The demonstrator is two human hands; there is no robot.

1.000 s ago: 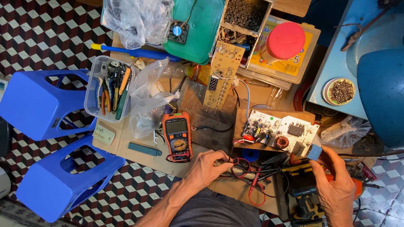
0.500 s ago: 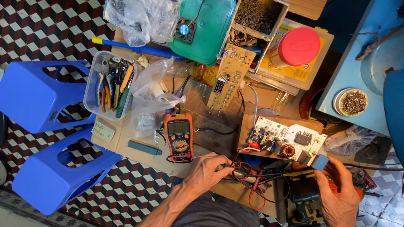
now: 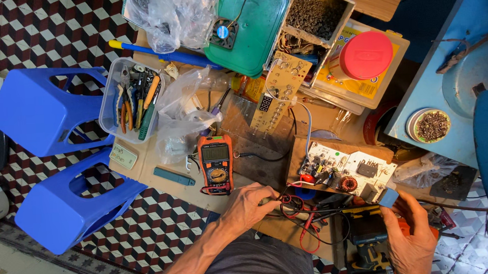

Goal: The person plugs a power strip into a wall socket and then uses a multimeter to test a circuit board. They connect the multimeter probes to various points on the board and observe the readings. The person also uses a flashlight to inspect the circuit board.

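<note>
Circuit board, white and crowded with parts, lies on the cluttered desk right of an orange multimeter, with blue stools at far left. Left hand closes loosely over the red and black test leads just below the meter; right hand pinches a small blue component at the board's lower right corner. Steady probing likely calls for keeping the board pinned flat and the leads untangled.
</note>
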